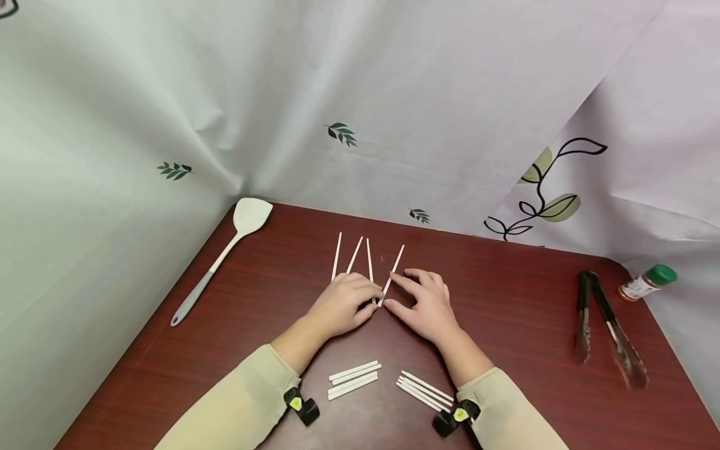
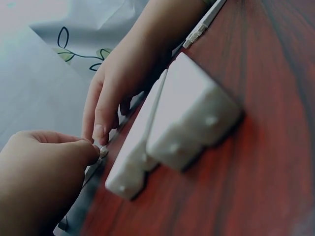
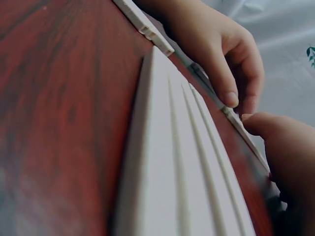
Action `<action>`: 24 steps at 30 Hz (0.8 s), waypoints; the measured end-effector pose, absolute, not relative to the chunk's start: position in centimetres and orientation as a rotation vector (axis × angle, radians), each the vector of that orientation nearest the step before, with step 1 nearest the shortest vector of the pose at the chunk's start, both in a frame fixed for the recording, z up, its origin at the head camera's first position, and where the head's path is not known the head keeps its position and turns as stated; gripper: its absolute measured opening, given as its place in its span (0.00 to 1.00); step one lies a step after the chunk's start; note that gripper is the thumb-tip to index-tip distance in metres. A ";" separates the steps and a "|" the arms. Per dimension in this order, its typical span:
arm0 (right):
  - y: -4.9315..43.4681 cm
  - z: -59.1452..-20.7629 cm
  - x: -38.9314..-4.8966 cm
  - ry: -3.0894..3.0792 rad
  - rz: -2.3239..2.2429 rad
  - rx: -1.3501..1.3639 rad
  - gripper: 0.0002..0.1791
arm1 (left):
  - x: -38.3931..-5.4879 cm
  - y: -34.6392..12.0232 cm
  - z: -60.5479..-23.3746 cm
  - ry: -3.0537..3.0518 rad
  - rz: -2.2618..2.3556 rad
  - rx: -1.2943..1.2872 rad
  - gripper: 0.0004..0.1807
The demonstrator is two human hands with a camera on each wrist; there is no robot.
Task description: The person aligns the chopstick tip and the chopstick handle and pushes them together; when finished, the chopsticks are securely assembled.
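Note:
Both hands meet over plain white sticks on the table. My left hand (image 1: pixel 345 303) pinches near the lower end of a white stick, thumb and forefinger close together; its palm hides the lower parts of the sticks beneath. From the other side, my right hand (image 1: pixel 425 306) touches the slanting right-hand white stick (image 1: pixel 397 259), thumb at its near end and forefinger further up, with a gap between them. Left of that stick, a left stick (image 1: pixel 337 253), a middle stick (image 1: pixel 355 253) and another upright stick (image 1: pixel 369 257) point away from me at differing slants.
Close to me lie a left bundle of white sticks (image 1: pixel 353 378) and a right bundle (image 1: pixel 424 390). A white spatula (image 1: pixel 252 215) with a grey handle rests at the left. Tongs (image 1: pixel 613 325) and a green-capped seasoning bottle (image 1: pixel 638 287) stay far right. Patterned cloth (image 1: pixel 394 125) hangs behind.

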State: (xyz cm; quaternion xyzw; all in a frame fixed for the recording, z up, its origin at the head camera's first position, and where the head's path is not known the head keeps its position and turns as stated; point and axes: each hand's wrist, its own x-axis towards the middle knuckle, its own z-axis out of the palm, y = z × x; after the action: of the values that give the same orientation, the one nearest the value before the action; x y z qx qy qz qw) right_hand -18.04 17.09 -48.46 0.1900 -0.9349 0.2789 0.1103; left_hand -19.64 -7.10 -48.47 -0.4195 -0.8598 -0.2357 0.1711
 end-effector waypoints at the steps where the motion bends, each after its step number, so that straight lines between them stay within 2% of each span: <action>1: 17.2 -48.5 -18.0 -2.731 0.850 0.555 0.31 | -19.5 -7.1 -48.4 -2.442 -0.674 -1.189 0.10; 13: 19.3 -48.6 -15.9 -2.528 1.136 0.579 0.13 | -17.1 -8.5 -48.5 -2.371 -0.822 -1.285 0.09; 24: 20.7 -48.8 -11.8 -2.457 1.163 0.650 0.10 | -13.7 -9.9 -49.0 -2.316 -0.871 -1.362 0.09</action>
State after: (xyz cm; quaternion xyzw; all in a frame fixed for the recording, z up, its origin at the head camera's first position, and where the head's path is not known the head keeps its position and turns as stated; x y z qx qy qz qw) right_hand -11.78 20.66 -48.77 0.2292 -0.8658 0.4099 0.1726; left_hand -13.69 -9.88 -48.96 -0.4763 -0.8097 -0.3045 0.1580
